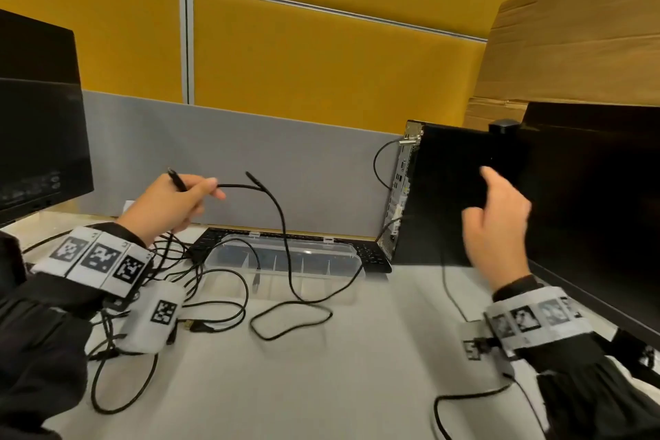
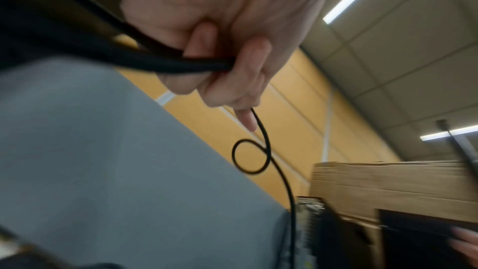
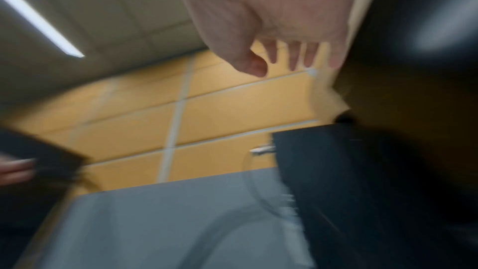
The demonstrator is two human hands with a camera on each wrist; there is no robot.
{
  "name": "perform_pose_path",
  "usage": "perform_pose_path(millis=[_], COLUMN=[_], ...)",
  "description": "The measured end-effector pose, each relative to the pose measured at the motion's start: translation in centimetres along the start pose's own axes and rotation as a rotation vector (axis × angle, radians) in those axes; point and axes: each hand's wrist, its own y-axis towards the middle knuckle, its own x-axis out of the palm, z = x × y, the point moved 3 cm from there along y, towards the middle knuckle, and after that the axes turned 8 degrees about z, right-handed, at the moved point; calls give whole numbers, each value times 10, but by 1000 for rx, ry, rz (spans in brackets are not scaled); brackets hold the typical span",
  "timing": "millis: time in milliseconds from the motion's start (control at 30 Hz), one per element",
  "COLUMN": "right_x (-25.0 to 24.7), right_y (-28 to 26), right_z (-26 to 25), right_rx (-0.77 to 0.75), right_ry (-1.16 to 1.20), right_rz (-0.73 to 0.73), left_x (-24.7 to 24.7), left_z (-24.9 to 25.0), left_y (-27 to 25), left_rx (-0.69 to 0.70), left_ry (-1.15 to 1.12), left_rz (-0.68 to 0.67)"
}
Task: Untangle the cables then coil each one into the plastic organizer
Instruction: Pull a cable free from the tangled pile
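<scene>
My left hand is raised over the left of the desk and grips a black cable, fingers curled round it. One plug end sticks up behind the thumb. The cable arcs right, drops across the clear plastic organizer and loops on the desk. More black cables lie tangled on the desk under my left wrist. My right hand hangs in the air at the right, in front of a dark computer case, fingers loose and spread, holding nothing.
A black keyboard lies behind the organizer. A dark computer case and monitor stand at the right, another monitor at the left. A grey partition backs the desk. A cardboard box sits at the upper right.
</scene>
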Motion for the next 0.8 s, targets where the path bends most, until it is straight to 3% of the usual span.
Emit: perform_pose_path(millis=[33,100,200,267,400,500,633,733,800], right_x=[7,24,50,57,49,35,22,16,15], right_y=[-12,-38,-79,-92,-99,-105,-123,-138,-148], right_z=[-26,-65,-96,-104,-105,-120,-137,-139,-134], right_rx=[-135,-253,-239,-138,42,120,227,264,254], right_ry=[93,201,238,431,803,994,1185,1192,1099], right_rz=[-29,-221,-605,-665,-562,-709,-1234,-1564,-1709], left_x=[8,21,37,42,48,61,75,82,76], left_z=[12,31,54,63,70,68,61,62,64], left_y=[-7,-21,-41,-53,-71,-76,-60,-48,-39], left_rx=[31,79,84,94,177,301,445,388,353], left_ry=[-24,-83,-228,-311,-324,-178,0,-161,-300], left_rz=[-40,-127,-251,-311,-473,-582,-396,-239,-114])
